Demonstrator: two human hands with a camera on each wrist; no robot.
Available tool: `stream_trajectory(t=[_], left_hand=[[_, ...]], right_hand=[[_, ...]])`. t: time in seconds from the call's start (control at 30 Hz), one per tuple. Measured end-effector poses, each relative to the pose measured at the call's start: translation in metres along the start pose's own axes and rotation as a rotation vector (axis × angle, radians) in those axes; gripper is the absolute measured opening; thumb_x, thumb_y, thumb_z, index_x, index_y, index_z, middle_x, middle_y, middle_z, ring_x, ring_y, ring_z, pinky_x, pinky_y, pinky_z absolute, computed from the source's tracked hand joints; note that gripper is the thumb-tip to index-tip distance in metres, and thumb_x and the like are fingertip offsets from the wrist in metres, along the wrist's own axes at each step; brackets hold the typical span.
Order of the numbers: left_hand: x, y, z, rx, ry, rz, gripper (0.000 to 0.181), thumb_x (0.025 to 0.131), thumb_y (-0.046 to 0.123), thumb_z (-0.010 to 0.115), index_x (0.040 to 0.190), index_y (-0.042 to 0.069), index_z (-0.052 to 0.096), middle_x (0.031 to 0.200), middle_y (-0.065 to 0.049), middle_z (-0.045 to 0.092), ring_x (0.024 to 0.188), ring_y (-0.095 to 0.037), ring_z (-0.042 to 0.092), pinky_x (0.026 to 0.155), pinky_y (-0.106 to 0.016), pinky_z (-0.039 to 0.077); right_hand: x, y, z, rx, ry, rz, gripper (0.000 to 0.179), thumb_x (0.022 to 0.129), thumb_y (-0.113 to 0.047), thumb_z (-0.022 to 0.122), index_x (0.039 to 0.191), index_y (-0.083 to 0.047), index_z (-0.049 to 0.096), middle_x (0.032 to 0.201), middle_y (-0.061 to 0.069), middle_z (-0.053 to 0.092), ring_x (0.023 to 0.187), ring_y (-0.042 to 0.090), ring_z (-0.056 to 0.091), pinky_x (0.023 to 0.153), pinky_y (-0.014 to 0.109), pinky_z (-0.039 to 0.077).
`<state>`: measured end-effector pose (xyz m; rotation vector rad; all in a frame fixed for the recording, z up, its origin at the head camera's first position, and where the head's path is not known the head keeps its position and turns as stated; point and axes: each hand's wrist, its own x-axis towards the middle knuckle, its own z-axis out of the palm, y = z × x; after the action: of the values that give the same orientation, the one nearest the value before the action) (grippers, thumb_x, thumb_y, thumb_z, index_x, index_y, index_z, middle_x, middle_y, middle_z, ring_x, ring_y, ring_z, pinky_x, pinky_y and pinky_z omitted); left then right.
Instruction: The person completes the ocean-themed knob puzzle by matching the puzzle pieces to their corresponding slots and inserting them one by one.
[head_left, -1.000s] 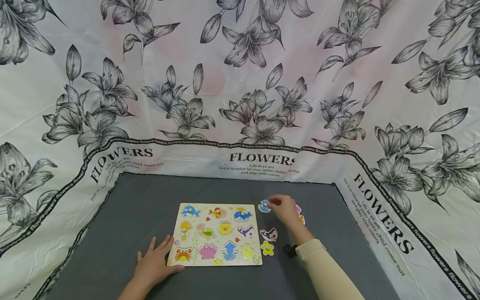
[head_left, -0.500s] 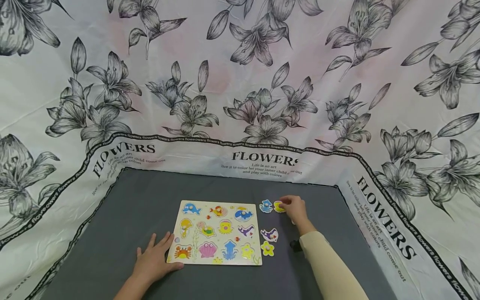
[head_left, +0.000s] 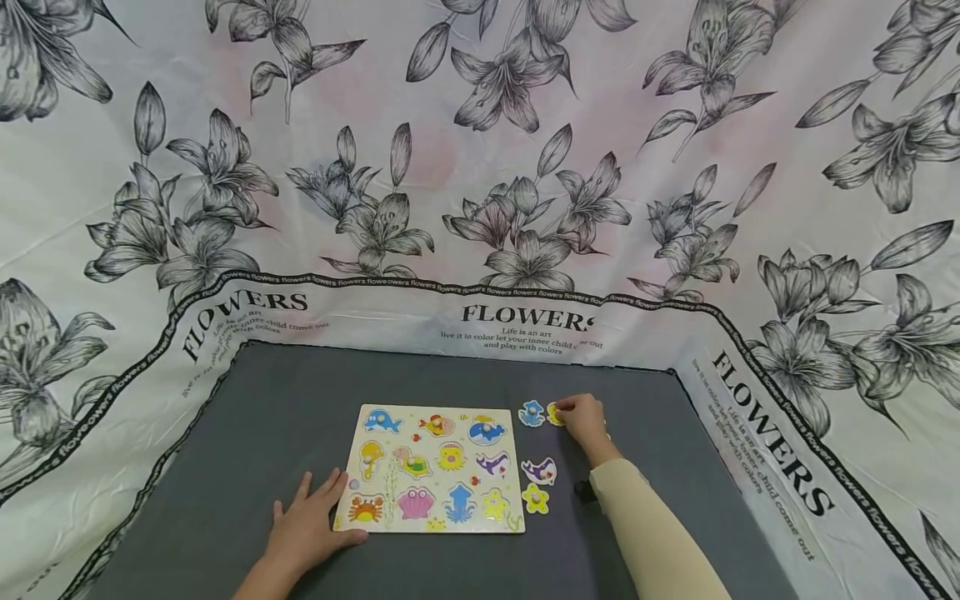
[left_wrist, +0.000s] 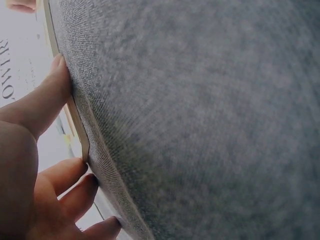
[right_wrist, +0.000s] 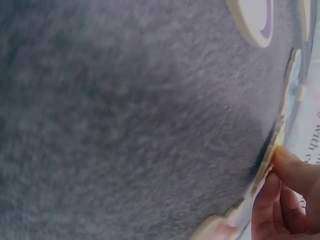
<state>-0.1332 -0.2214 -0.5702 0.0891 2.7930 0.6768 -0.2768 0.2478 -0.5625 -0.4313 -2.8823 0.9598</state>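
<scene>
A pale puzzle board with printed sea animals lies on the grey cloth. My left hand rests at its near left corner, fingers spread along the left edge and thumb along the front edge. In the left wrist view those straight fingers touch the board's rim. To the right of the board, my right hand pinches a yellow puzzle piece between thumb and fingertips. The right wrist view shows this piece edge-on, close over the cloth. A blue puzzle piece lies just left of it.
Nearer the front, a purple whale piece and a yellow star piece lie beside the board's right edge. A small black object shows by the right sleeve. Flower-printed fabric rises behind the grey cloth.
My right hand has left the blue piece and moved right to the yellow one, then drawn that slightly left towards the blue piece. The left hand has stayed at the board's corner.
</scene>
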Motion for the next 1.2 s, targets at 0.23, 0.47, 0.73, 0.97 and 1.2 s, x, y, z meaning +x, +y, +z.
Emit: stream_trajectory(t=[0.23, 0.47, 0.73, 0.97, 1.2], left_hand=[[-0.002, -0.001, 0.0, -0.003, -0.003, -0.002, 0.118, 0.062, 0.072, 0.081, 0.155, 0.011, 0.042, 0.161, -0.016, 0.038, 0.149, -0.056, 0.016, 0.102, -0.088, 0.011], [-0.002, -0.003, 0.0, 0.007, 0.012, -0.004, 0.118, 0.061, 0.072, 0.082, 0.154, 0.01, 0.043, 0.16, -0.017, 0.039, 0.148, -0.056, 0.017, 0.102, -0.088, 0.012], [-0.003, -0.002, 0.0, 0.004, 0.019, 0.003, 0.119, 0.061, 0.072, 0.082, 0.154, 0.01, 0.044, 0.159, -0.017, 0.039, 0.148, -0.056, 0.018, 0.102, -0.088, 0.012], [-0.002, -0.002, 0.002, 0.006, 0.009, 0.004, 0.119, 0.061, 0.073, 0.081, 0.154, 0.01, 0.043, 0.16, -0.017, 0.039, 0.148, -0.056, 0.017, 0.102, -0.088, 0.012], [0.0, 0.0, 0.001, 0.011, 0.016, 0.01, 0.119, 0.061, 0.073, 0.081, 0.154, 0.01, 0.043, 0.16, -0.017, 0.039, 0.148, -0.056, 0.017, 0.102, -0.087, 0.011]], right_hand=[[-0.014, -0.014, -0.006, 0.044, 0.057, -0.062, 0.015, 0.091, -0.011, 0.075, 0.103, -0.004, 0.081, 0.104, 0.017, 0.077, 0.096, 0.032, 0.072, 0.08, 0.045, 0.06], [-0.031, -0.032, -0.008, 0.087, 0.023, -0.107, 0.014, 0.089, -0.012, 0.078, 0.1, -0.004, 0.082, 0.097, 0.013, 0.078, 0.082, 0.021, 0.074, 0.073, 0.04, 0.061], [-0.06, -0.05, 0.01, 0.14, -0.027, -0.185, 0.011, 0.088, -0.009, 0.079, 0.097, -0.004, 0.082, 0.089, 0.009, 0.078, 0.072, 0.013, 0.07, 0.065, 0.031, 0.061], [-0.09, -0.077, 0.034, 0.167, -0.135, -0.269, 0.013, 0.088, -0.011, 0.078, 0.1, -0.006, 0.082, 0.093, 0.007, 0.078, 0.074, 0.01, 0.071, 0.062, 0.025, 0.058], [-0.107, -0.109, 0.063, 0.155, -0.226, -0.334, 0.013, 0.087, -0.013, 0.08, 0.099, -0.008, 0.083, 0.091, 0.004, 0.079, 0.071, 0.007, 0.069, 0.061, 0.026, 0.058]])
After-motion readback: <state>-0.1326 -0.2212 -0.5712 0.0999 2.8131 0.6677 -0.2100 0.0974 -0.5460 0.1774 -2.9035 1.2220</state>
